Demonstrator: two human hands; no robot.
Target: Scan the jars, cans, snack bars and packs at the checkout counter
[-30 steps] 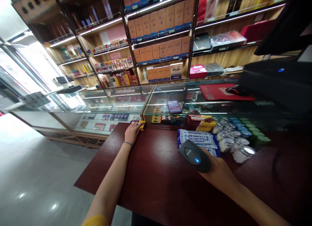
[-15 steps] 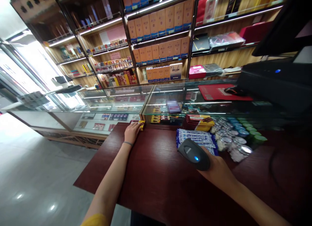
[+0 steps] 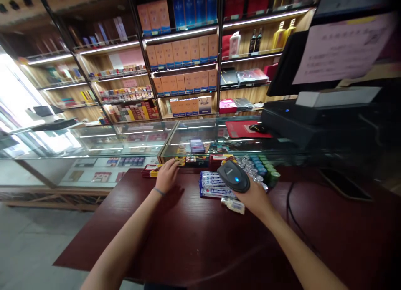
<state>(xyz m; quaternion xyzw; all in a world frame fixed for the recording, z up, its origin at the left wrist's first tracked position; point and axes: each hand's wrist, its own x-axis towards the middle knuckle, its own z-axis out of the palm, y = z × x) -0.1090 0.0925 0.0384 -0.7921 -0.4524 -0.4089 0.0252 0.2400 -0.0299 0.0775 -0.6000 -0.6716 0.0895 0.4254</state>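
My right hand point(image 3: 255, 197) is closed round a dark barcode scanner point(image 3: 233, 176) with a blue light, held just above the blue-and-white candy packs point(image 3: 213, 184) on the dark red counter point(image 3: 200, 235). A small pale packet point(image 3: 233, 205) lies right below that hand. My left hand point(image 3: 167, 174) hovers with fingers stretched out over the counter's far edge, its fingertips near a flat red and yellow pack point(image 3: 151, 170) against the glass case.
A glass display case point(image 3: 125, 144) runs along the counter's far side, with lit shelves of boxes point(image 3: 181, 64) behind. Small round tins point(image 3: 260, 167) sit right of the scanner. A black till with a screen point(image 3: 313, 114) stands at right; a black cable point(image 3: 294, 215) crosses the counter.
The view has swung right and up. My left hand has come off the red and yellow pack and opened. My right hand has carried the scanner farther over the candy packs.
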